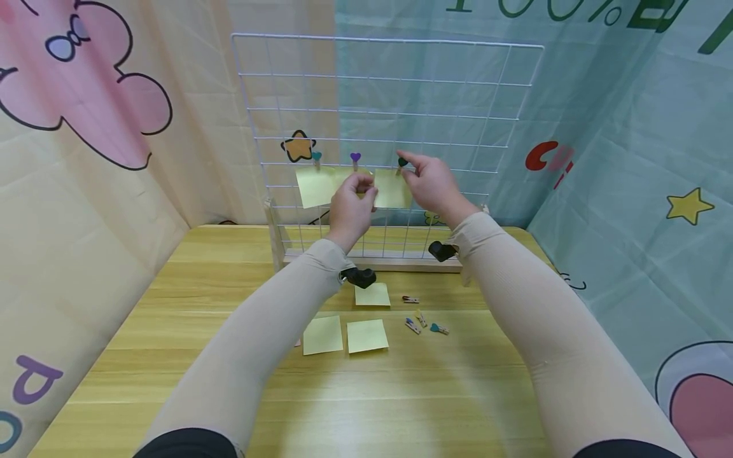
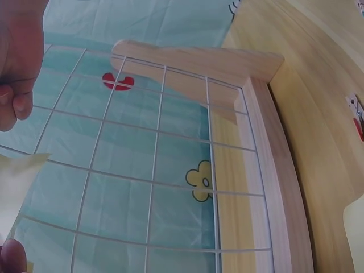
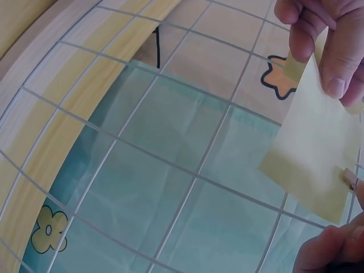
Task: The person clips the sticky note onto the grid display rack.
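Note:
Near the middle of the white wire grid [image 1: 446,79], my left hand [image 1: 352,207] pinches the left edge of a pale yellow sticky note [image 1: 392,189] between thumb and fingers. At that note's top edge, my right hand [image 1: 432,182] pinches a small clothespin [image 1: 403,162] with a dark heart. The right wrist view shows the note [image 3: 313,142] slightly bent in front of the wires. Further left hangs another sticky note [image 1: 314,187] under a teal-topped clothespin [image 1: 317,157]. Between them a purple-heart clothespin [image 1: 356,158] holds a third note, mostly hidden behind my left hand.
On the wooden table [image 1: 229,305] lie several loose sticky notes, one at the front [image 1: 367,336]. Several small clothespins, among them a teal one [image 1: 439,329], lie to their right. A wooden base [image 1: 412,263] supports the grid. Printed curtains [image 1: 641,254] surround the table.

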A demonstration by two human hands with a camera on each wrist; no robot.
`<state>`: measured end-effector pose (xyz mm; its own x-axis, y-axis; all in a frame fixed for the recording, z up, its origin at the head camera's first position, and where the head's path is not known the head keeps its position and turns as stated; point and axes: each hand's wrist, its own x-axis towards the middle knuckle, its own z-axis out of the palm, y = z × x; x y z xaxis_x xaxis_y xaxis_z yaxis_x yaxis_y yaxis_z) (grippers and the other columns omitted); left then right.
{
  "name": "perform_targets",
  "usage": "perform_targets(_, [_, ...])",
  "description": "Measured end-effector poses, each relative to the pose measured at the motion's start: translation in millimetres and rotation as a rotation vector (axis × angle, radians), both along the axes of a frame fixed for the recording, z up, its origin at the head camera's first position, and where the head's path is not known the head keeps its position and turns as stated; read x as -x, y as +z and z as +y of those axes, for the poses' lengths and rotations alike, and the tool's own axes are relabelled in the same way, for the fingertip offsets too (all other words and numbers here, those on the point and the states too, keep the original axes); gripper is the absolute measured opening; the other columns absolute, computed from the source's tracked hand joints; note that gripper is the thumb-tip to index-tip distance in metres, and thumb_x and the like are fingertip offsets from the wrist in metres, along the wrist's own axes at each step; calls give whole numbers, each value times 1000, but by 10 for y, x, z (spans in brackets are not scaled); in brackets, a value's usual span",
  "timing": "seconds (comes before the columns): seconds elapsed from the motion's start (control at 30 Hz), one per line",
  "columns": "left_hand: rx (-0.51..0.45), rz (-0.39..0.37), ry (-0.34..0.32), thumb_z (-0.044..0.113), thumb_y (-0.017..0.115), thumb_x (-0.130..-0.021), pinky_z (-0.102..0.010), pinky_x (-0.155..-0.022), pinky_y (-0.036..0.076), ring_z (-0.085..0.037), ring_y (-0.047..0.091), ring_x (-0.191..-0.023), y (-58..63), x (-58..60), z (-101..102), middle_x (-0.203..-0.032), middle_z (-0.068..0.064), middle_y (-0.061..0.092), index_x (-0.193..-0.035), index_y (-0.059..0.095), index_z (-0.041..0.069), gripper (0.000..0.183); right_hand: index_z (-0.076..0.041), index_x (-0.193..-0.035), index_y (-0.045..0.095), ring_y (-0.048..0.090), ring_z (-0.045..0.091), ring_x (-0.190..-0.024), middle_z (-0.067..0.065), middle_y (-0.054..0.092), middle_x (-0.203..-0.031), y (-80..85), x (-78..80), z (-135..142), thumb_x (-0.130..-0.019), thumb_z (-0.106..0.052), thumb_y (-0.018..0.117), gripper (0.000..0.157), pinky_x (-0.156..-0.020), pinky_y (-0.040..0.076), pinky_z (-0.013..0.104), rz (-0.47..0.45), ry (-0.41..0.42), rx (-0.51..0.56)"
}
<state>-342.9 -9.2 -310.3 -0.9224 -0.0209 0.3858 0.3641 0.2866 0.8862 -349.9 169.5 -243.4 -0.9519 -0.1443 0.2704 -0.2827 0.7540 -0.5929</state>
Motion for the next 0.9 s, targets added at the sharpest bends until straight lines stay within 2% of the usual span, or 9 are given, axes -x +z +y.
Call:
perform_targets(0.3, [71,10,12,24,66,-106,-30,-68,57,-16,72,-84,-11,-47,-85,-114,-1,71,-129,66,16,24,-32,-162,41,37,13,-46,-4,36,-58,2,-79,57,-111,-23,54,54,-47,39,29,-15,23,74])
perform_targets(0.47, [136,15,10,27,65,-106,-29,-61,53,-13,68,-79,-8,-105,-153,-113,0,71,-131,65,16,27,-29,-162,43,35,13,-47,-5,35,-57,-57,-111,130,-110,-20,55,55,-47,37,29,25,51,84])
perform_targets(0.57, [185,29,1,30,65,-106,-29,-56,49,-15,61,-69,-1,-155,-201,-114,1,70,-132,65,16,29,-27,-162,44,36,14,-48,-5,35,-57,-101,-156,178,-109,-19,56,55,-48,36,30,55,63,89])
perform_targets(0.67, [240,50,-20,32,64,-107,-30,-56,48,-18,58,-67,8,-211,-252,-115,0,69,-133,65,16,31,-25,-161,45,40,18,-51,-3,39,-59,-140,-223,224,-108,-18,58,55,-51,39,32,98,79,75])
perform_targets(0.77, [295,62,-48,33,63,-107,-33,-62,53,-17,64,-77,18,-273,-304,-116,0,69,-135,64,16,33,-21,-161,45,43,22,-55,2,46,-64,-175,-294,270,-108,-19,58,54,-56,40,35,133,94,50])
perform_targets(0.9, [380,62,-81,36,63,-107,-36,-72,58,-16,71,-92,34,-351,-373,-120,0,67,-139,61,16,38,-17,-160,46,48,25,-62,8,60,-80,-211,-383,318,-109,-21,57,53,-59,42,35,158,103,16])
